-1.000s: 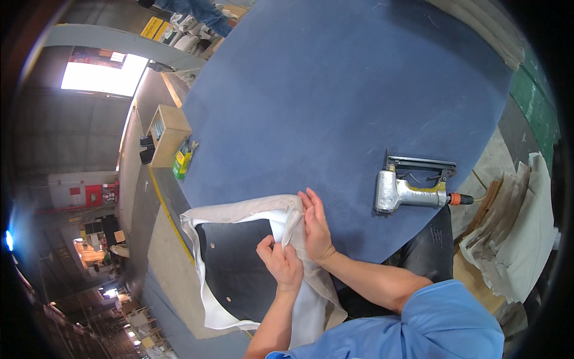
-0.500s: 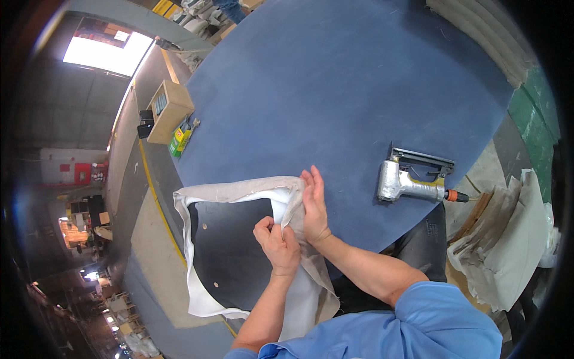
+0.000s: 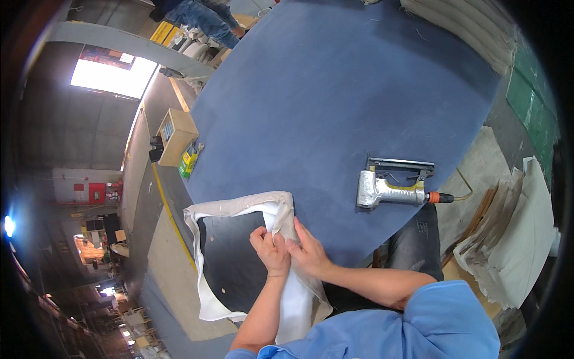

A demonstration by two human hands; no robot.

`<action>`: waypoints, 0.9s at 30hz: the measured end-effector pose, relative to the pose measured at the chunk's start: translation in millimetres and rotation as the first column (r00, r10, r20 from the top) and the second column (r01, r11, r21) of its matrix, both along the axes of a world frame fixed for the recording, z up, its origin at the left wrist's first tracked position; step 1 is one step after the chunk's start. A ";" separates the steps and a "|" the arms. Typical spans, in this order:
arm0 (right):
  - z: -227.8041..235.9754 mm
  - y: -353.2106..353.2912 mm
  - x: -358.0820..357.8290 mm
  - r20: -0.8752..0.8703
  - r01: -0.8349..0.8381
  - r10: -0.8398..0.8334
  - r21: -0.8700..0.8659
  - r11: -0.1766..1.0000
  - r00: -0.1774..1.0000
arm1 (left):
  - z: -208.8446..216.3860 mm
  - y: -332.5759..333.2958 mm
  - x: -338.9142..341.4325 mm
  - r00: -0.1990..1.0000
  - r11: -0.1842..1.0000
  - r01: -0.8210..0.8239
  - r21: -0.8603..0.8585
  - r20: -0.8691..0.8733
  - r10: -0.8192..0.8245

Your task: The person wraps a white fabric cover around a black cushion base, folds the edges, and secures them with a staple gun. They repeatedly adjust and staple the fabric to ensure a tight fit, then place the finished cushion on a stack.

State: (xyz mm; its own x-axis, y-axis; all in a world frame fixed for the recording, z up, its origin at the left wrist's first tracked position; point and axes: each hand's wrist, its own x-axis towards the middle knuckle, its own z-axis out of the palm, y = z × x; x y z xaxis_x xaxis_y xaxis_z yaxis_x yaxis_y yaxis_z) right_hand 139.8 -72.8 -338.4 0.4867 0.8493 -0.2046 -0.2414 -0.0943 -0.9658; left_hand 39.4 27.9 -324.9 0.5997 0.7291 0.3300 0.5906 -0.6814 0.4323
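A: Where is the dark panel (image 3: 232, 254)?
B: At the near edge of the blue tabletop (image 3: 335, 107), left of the staple gun (image 3: 391, 190).
A: The hands?
B: The left hand (image 3: 272, 254) pinches the beige fabric border (image 3: 245, 203); the right hand (image 3: 309, 255) lies against its outer side, grip impossible to tell.

The setting was an upholstery workshop. A staple gun (image 3: 388, 191) lay on a blue worktable (image 3: 335, 90) near a fabric-edged panel (image 3: 230, 257); a yellow line (image 3: 164, 198) marked the floor (image 3: 164, 263).
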 end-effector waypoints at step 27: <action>128.3 -47.4 184.5 0.384 -0.329 0.471 -0.380 0.865 0.794 | 2.2 -3.8 -0.2 0.986 0.995 -0.099 -0.028 0.132 0.102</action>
State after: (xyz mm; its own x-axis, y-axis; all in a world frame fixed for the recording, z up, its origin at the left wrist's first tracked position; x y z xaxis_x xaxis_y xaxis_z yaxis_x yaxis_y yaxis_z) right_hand 324.3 -120.1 -210.1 0.2117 0.9277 -0.3075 0.3330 -0.3643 -0.8697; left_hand 39.3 24.1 -322.7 0.4751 0.7908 0.3858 0.5919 -0.6117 0.5249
